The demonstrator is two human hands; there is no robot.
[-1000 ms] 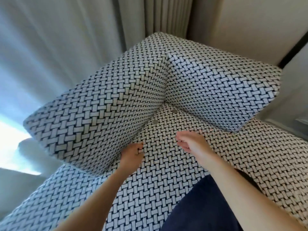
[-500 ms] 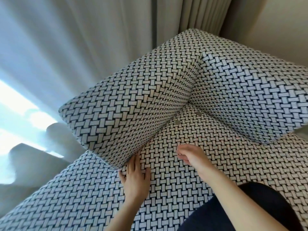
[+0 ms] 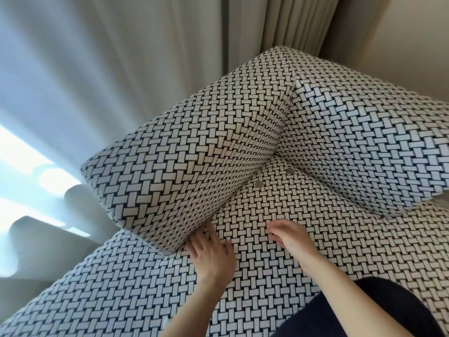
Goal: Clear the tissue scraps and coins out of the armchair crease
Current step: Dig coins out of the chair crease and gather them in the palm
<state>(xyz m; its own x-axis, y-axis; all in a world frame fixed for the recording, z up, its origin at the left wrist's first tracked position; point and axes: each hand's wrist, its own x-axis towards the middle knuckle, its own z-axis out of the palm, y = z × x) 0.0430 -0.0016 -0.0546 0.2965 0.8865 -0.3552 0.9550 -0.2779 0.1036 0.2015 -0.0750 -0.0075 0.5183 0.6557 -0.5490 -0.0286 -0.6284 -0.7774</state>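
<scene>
Left hand (image 3: 211, 251) lying flat, right hand (image 3: 289, 235) curled, contents unclear; I'm judging the nearer round silver coin (image 3: 259, 184) slippery, needing edge-pinching

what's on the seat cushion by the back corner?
Two coins lie on the seat cushion: the left coin and the right coin. No tissue scraps visible; the crease interior is hidden.
</scene>
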